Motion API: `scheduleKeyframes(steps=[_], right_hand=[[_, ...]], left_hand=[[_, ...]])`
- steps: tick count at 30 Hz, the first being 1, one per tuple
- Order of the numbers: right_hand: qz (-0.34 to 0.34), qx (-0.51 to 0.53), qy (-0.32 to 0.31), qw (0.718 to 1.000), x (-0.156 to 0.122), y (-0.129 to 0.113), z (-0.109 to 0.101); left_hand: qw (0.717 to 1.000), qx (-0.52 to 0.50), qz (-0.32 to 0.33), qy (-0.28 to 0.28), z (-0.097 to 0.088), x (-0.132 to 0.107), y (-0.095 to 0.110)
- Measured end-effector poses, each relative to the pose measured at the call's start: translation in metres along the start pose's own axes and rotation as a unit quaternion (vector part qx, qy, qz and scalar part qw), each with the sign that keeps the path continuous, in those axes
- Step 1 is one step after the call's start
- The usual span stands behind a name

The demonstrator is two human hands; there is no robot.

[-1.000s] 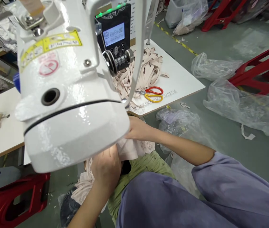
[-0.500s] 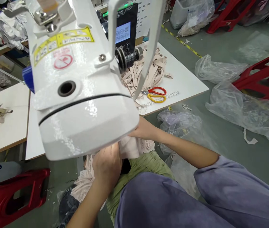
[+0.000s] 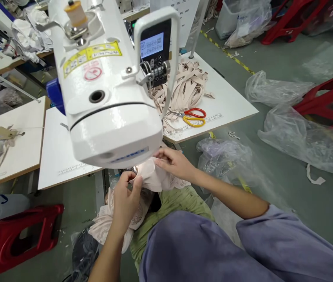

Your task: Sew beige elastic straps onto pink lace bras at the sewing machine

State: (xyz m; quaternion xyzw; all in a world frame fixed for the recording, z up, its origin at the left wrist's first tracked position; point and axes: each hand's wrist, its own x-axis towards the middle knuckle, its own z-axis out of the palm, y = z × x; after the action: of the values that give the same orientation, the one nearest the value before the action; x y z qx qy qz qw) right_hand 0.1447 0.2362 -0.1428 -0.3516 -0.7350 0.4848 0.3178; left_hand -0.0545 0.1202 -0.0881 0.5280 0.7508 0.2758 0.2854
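A pale pink lace-edged bra (image 3: pixel 151 178) lies across my lap under the head of a white sewing machine (image 3: pixel 113 135). My left hand (image 3: pixel 127 201) is closed with thumb and fingers pinching its left edge. On the other side, my right hand (image 3: pixel 174 163) grips the cloth's upper edge between thumb and fingers, just right of the machine head. The needle area is hidden behind the machine head. More pale pink lace fabric (image 3: pixel 106 229) hangs down left of my left wrist.
Scissors with red and yellow handles (image 3: pixel 194 117) lie on the white table (image 3: pixel 231 102) beside a heap of beige straps (image 3: pixel 188 88). A lit control panel (image 3: pixel 153 49) stands behind the machine. Red stools (image 3: pixel 47 223) and clear plastic bags (image 3: pixel 228 156) are on the floor.
The view has shifted, so the machine head sits higher and shows less over my hands. Both hands have moved up slightly, and their fingers on the bra are now visible.
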Motion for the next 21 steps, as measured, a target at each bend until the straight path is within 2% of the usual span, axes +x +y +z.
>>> scheduleKeyframes(steps=[2,4,6,8,11,13,16,17,18,20,21], right_hand=[[0.0,-0.002,-0.037,0.999,-0.019,-0.007,0.002],[-0.008,0.022,-0.078,0.997,-0.039,-0.016,0.008],[-0.018,0.062,-0.12,0.991,-0.055,-0.026,0.019],[-0.031,0.095,-0.156,0.983,-0.064,-0.031,0.035],[-0.025,0.136,-0.174,0.975,-0.058,-0.03,0.068],[0.022,0.228,-0.173,0.958,-0.049,-0.025,0.094],[0.141,0.389,-0.124,0.902,-0.04,-0.014,0.129],[0.166,0.398,-0.089,0.898,-0.041,-0.01,0.137],[0.173,0.381,-0.052,0.907,-0.042,-0.006,0.144],[0.151,0.322,0.009,0.935,-0.048,0.003,0.152],[0.132,0.289,0.03,0.948,-0.052,0.008,0.155]], left_hand=[[0.994,-0.054,-0.012,-0.096,-0.005,0.002,-0.001],[0.972,-0.127,-0.008,-0.195,-0.007,0.0,-0.005],[0.95,-0.201,-0.009,-0.24,-0.009,-0.008,-0.012],[0.945,-0.246,-0.028,-0.213,-0.014,-0.02,-0.02],[0.956,-0.253,-0.071,-0.13,-0.03,-0.039,-0.034],[0.961,-0.238,-0.09,-0.11,-0.043,-0.048,-0.043],[0.97,-0.18,-0.096,-0.13,-0.05,-0.051,-0.059],[0.98,-0.14,-0.093,-0.106,-0.047,-0.05,-0.066],[0.989,-0.096,-0.091,-0.06,-0.04,-0.049,-0.072],[0.993,-0.05,-0.099,0.05,-0.02,-0.047,-0.083],[0.989,-0.058,-0.107,0.081,-0.007,-0.046,-0.088]])
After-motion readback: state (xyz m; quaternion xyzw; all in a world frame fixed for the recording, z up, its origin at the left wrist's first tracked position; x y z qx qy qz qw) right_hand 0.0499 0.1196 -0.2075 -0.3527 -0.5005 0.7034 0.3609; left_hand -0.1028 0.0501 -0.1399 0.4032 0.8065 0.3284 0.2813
